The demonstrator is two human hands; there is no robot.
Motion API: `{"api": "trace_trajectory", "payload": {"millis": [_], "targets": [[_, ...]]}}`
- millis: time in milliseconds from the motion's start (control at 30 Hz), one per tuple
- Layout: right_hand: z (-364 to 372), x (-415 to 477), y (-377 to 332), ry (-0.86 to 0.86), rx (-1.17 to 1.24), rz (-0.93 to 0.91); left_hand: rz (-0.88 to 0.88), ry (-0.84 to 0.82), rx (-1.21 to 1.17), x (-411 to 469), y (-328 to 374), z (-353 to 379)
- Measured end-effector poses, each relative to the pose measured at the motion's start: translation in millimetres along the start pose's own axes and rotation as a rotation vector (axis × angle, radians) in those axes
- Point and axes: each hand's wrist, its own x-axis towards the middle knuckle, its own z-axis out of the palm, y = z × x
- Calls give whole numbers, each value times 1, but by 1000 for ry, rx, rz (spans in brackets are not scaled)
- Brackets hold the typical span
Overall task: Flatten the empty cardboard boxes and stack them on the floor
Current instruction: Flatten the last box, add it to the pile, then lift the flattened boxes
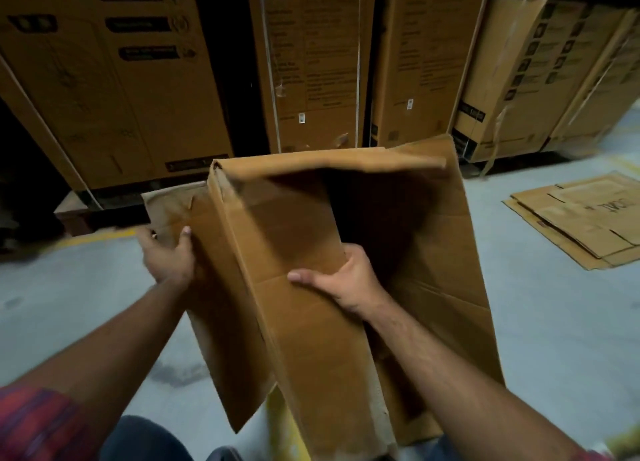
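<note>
right now the person holds a plain brown cardboard box [301, 339] up in front of the body with both hands, above the grey floor [86, 287]. the box is tilted, its open far end pointing away and its near end hanging down between the knees. it is only partly collapsed: the top side sags, the dark hollow inside shows, and one long panel on the right stands out wide.

the left hand [169, 256] grips the left side of the box. its thumb [187, 235] lies flat on the near face while the other fingers reach round behind the panel, so the cardboard is pinched between them. the right hand [343, 280] holds the edge of the middle panel: its thumb [304, 276] is stretched out along the outer face and the fingers curl over the edge into the hollow, where they are hidden from view. a red checked sleeve [38, 422] covers the left upper arm.

well apart to the right, a low stack of flattened boxes [581, 225] lies on the floor. behind, tall printed cartons [114, 79] stand side by side in a row, their print too blurred to read. a yellow line [100, 236] runs along the floor just in front of them on the left.
</note>
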Motion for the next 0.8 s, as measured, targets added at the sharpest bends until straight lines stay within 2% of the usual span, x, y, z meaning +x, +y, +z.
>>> {"api": "trace_trajectory", "payload": {"millis": [67, 133, 233, 300, 400, 533, 600, 733, 800], "targets": [[3, 1, -8, 1, -23, -16, -83, -38, 167, -15, 4, 14], [6, 8, -10, 55, -56, -42, -38, -134, 184, -37, 6, 27], [11, 28, 5, 166, -104, -34, 32, -505, -88, -78, 7, 38], [15, 40, 16, 227, -203, -33, 49, -702, -130, -108, 9, 43], [15, 54, 16, 236, -290, -17, 203, -857, 6, -148, 16, 48], [7, 82, 0, 220, -350, -14, 160, -1017, 120, -169, 14, 50], [11, 98, -14, 232, -339, -28, 136, -1054, 215, -188, 7, 47], [28, 120, -40, 290, -335, -1, -173, -895, 142, -220, 12, 51], [41, 125, -44, 315, -362, 2, -158, -836, 137, -218, 16, 54]]}}
